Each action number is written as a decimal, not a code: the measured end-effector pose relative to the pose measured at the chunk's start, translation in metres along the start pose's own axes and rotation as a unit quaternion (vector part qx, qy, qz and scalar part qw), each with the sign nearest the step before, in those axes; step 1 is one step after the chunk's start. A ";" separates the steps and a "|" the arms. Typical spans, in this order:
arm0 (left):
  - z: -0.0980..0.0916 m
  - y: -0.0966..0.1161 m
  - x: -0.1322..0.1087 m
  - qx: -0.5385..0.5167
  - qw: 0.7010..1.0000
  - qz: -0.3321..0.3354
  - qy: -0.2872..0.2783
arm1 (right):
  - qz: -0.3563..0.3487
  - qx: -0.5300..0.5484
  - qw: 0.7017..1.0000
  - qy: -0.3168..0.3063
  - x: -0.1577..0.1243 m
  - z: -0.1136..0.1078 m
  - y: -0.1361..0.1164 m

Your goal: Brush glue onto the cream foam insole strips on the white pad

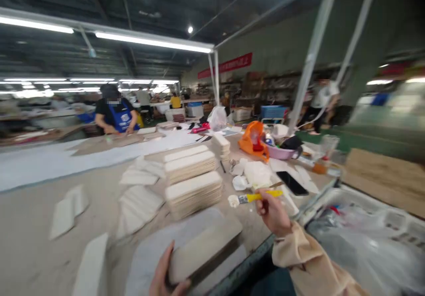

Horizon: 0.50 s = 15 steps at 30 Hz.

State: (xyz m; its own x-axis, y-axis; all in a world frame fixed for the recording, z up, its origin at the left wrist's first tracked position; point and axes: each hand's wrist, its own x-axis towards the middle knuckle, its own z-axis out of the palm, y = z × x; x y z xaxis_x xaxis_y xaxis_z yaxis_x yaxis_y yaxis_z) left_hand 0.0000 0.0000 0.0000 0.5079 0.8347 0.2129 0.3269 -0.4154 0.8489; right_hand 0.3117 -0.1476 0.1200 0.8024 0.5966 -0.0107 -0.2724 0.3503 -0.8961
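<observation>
My left hand [163, 274] is at the bottom edge, closed around one end of a thick stack of pale flat pieces [204, 251] held just over the near table edge. My right hand [274, 214], in a beige sleeve, pinches a small brush with a yellow handle [255, 197]; its white bristles point left, toward several tall stacks of the same pale pieces [192, 183]. Loose pale pieces [139, 198] lie fanned out left of the stacks.
A black phone [292, 183], white scraps, a pink bowl [280, 152] and an orange object [253, 141] sit on the table to the right. A white crate with plastic bags [365, 234] stands at my right. A person in a blue apron [116, 112] works at the far left.
</observation>
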 end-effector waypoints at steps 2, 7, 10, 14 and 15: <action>-0.003 -0.007 -0.005 -0.006 0.998 0.040 -0.043 | 0.024 0.016 0.998 -0.057 -0.005 0.021 0.013; -0.007 -0.012 -0.004 0.000 0.995 0.072 -0.068 | 0.091 -0.023 0.984 -0.151 -0.017 0.061 0.056; -0.006 -0.009 -0.006 -0.005 0.995 0.081 -0.064 | 0.088 -0.107 0.972 -0.192 -0.033 0.075 0.074; -0.004 -0.009 -0.007 -0.014 0.993 0.098 -0.061 | 0.075 -0.195 0.950 -0.232 -0.049 0.088 0.083; -0.004 -0.010 -0.007 -0.016 0.993 0.100 -0.061 | 0.077 -0.209 0.946 -0.235 -0.051 0.090 0.084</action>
State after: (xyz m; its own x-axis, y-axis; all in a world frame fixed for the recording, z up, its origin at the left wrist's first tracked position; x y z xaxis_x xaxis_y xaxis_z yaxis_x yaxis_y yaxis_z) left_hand -0.0102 -0.0002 -0.0081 0.6537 0.6856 0.3203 0.1852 -0.5553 0.8108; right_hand 0.2003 -0.0837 0.0852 0.4178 0.9074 -0.0452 -0.0553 -0.0243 -0.9982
